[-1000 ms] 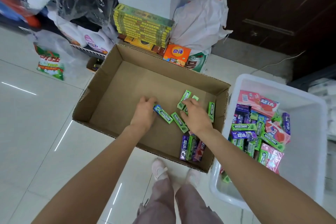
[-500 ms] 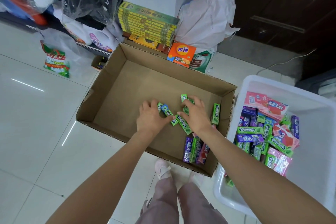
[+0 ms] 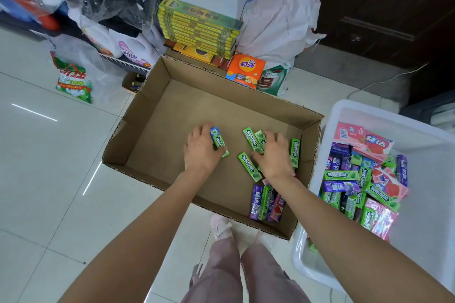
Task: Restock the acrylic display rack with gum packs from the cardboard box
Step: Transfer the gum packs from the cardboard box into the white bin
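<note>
An open cardboard box [image 3: 157,96] stands on the floor in front of me. My left hand [image 3: 200,149] is inside it and grips a green gum pack [image 3: 218,141] with a blue end. My right hand [image 3: 275,155] lies over a cluster of green Doublemint packs [image 3: 251,140], fingers spread on them; whether it grips one I cannot tell. Another green pack [image 3: 295,152] leans on the box's right wall. Purple, green and pink packs [image 3: 264,202] stand in the near right corner. No acrylic rack is in view.
A white plastic bin [image 3: 423,130] to the right holds several mixed gum packs. Behind the box sit a stack of yellow-green cartons [image 3: 199,24], an orange packet [image 3: 246,70], white bags and detergent bottles. My legs and a pink shoe [image 3: 221,226] are below, on white tiles.
My left hand has pulled left, away from the right hand, taking a green pack with it. My right hand stays on the cluster of green packs.
</note>
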